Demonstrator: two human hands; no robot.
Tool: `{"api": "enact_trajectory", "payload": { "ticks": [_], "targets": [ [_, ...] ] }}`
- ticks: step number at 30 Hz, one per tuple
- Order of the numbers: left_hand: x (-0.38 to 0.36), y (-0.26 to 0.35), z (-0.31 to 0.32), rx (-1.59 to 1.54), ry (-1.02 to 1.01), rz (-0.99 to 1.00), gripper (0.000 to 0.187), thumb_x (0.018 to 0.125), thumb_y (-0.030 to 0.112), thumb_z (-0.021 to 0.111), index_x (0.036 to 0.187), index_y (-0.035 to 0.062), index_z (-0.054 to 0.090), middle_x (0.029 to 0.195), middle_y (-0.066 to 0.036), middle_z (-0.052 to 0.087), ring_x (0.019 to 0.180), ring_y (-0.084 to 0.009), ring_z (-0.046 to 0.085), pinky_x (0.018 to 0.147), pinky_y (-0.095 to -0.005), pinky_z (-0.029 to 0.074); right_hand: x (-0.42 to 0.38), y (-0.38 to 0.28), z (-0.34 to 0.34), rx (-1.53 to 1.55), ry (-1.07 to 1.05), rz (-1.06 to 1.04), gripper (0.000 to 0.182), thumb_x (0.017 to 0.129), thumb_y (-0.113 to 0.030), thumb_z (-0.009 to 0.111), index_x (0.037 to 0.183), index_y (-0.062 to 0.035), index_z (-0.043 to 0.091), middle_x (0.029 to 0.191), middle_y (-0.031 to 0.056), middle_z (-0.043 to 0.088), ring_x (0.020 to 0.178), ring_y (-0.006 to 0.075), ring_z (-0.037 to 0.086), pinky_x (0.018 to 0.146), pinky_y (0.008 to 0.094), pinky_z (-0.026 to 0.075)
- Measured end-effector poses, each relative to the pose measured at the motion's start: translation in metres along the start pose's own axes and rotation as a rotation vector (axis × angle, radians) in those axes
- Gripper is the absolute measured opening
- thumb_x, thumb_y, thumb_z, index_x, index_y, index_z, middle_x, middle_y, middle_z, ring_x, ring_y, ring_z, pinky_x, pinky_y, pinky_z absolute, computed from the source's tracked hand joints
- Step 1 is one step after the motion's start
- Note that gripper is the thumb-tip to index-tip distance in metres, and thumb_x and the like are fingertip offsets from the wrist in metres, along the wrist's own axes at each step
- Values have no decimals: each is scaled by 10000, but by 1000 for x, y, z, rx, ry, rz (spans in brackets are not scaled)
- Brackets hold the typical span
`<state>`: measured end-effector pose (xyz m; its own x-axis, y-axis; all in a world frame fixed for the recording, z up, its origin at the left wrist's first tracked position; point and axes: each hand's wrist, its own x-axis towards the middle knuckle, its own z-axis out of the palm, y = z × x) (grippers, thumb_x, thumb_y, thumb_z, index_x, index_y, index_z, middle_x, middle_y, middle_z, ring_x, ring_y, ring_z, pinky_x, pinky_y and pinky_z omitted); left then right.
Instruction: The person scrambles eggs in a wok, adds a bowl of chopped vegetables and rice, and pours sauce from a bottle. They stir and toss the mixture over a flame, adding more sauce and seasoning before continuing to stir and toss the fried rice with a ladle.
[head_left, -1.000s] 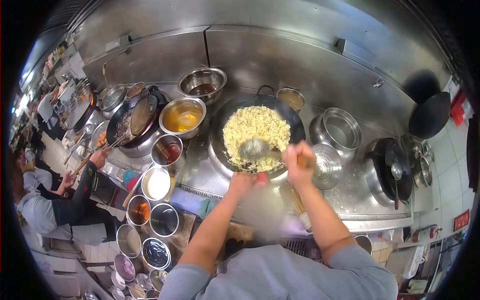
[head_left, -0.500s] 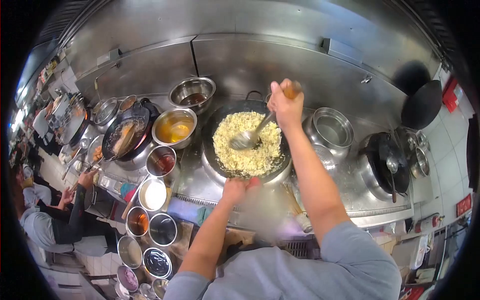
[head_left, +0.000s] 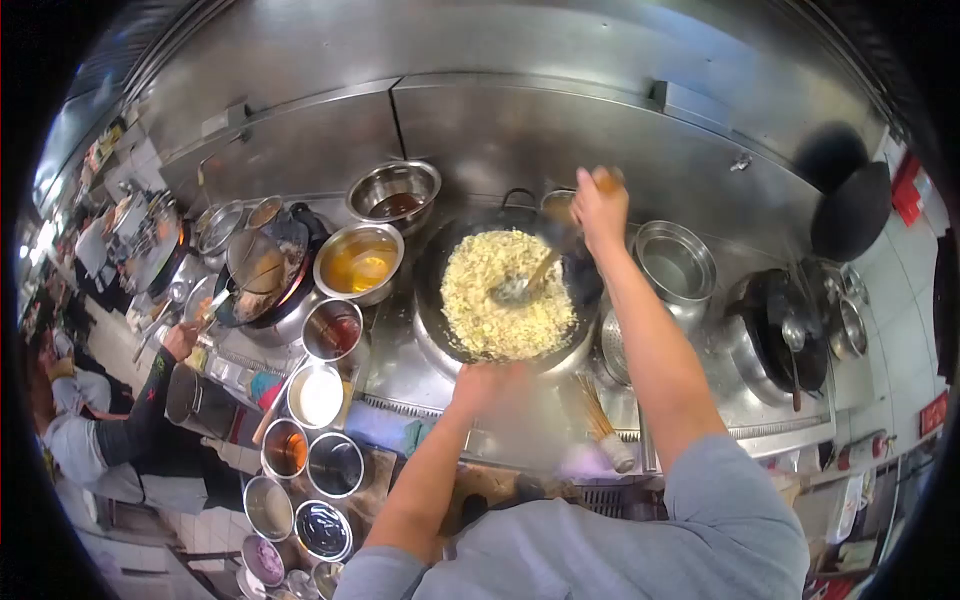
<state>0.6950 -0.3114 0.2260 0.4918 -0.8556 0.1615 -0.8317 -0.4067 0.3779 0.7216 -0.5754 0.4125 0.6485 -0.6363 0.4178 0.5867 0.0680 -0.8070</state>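
My right hand [head_left: 602, 215] is closed around the wooden handle of a ladle, raised at the far right of the big wok [head_left: 432, 310]. The ladle's metal bowl [head_left: 513, 290] rests in the pale yellow fried rice [head_left: 480, 325], slanting down and left from my hand. My left hand [head_left: 488, 385] is closed at the wok's near rim, its fingers partly lost in a blurred patch. What part of the wok it grips is hidden under it. The wok sits on a steel stove ring, with a loop handle [head_left: 518, 196] at its back.
Left of the wok stand a bowl of yellow liquid [head_left: 358, 264], a bowl of dark liquid [head_left: 394, 195] and several steel pots of sauces [head_left: 337, 463]. To the right are a pot [head_left: 675, 260] and a second wok [head_left: 770, 330]. A co-worker [head_left: 115, 440] tends a pan at left.
My right hand and the ladle have shifted right, the ladle's bowl moving through the rice. The view has slid slightly. At left, the co-worker now holds a round strainer above their wok.
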Motion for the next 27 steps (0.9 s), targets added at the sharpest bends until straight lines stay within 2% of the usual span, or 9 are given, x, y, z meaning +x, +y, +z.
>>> {"api": "enact_trajectory", "payload": {
  "ticks": [5, 7, 9, 13, 15, 19, 22, 26, 27],
  "targets": [
    [2, -20, 27, 81, 80, -8, 415, 834, 522, 593, 880, 125, 704, 817, -61, 673, 861, -251, 627, 733, -433, 450, 5, 19, 23, -41, 248, -217, 289, 904, -148, 610, 693, -129, 413, 528, -35, 440, 416, 67, 429, 381, 242, 341],
    [7, -18, 23, 94, 44, -24, 417, 835, 527, 589, 877, 129, 704, 816, -56, 670, 856, -248, 627, 721, -436, 441, 5, 45, 28, -184, -23, -182, 289, 892, -202, 621, 655, -116, 480, 534, -17, 488, 416, 70, 439, 373, 243, 331],
    [1, -19, 28, 62, 122, 7, 419, 837, 529, 585, 855, 126, 697, 832, -57, 667, 873, -251, 621, 724, -441, 429, 39, 37, 28, -454, 60, -150, 320, 897, -174, 605, 622, -126, 450, 497, -26, 446, 396, 88, 435, 384, 269, 342],
    [-1, -24, 35, 66, 119, -55, 424, 837, 530, 582, 828, 118, 681, 852, -67, 662, 896, -258, 613, 736, -441, 422, 34, -48, -35, -325, 319, -1, 298, 889, -179, 614, 625, -140, 481, 515, -30, 474, 419, 77, 431, 393, 247, 332],
    [1, -20, 30, 53, 69, -54, 429, 830, 536, 587, 816, 115, 666, 865, -73, 656, 909, -268, 605, 741, -436, 415, 15, 5, -42, -423, 350, -407, 310, 896, -159, 608, 615, -145, 477, 506, -40, 442, 409, 74, 411, 390, 246, 326],
    [-2, -3, 9, -4, 160, -66, 408, 819, 522, 607, 863, 119, 654, 874, -75, 652, 893, -275, 607, 734, -437, 413, 33, 0, 19, -100, 252, -25, 257, 873, -120, 627, 682, -94, 458, 528, -8, 454, 417, 87, 440, 383, 265, 337],
    [1, -7, 10, 15, 138, -71, 401, 819, 516, 611, 886, 123, 656, 873, -64, 653, 890, -269, 611, 719, -442, 411, 38, 0, 16, 7, 238, -245, 260, 869, -118, 632, 683, -90, 452, 516, -8, 439, 405, 95, 435, 376, 266, 343],
    [6, -19, 23, 52, 92, -60, 413, 818, 527, 605, 851, 121, 672, 859, -55, 656, 888, -263, 610, 704, -449, 413, 38, 20, 35, -480, 2, -21, 306, 881, -197, 636, 643, -107, 466, 508, -30, 436, 399, 96, 425, 389, 257, 343],
    [-1, -19, 24, 45, 76, -57, 417, 819, 529, 603, 837, 119, 675, 853, -56, 657, 887, -261, 609, 707, -451, 415, 41, 2, 40, -385, -18, 46, 320, 874, -221, 648, 626, -107, 482, 510, -28, 467, 407, 96, 428, 401, 264, 347]
  ]
}}
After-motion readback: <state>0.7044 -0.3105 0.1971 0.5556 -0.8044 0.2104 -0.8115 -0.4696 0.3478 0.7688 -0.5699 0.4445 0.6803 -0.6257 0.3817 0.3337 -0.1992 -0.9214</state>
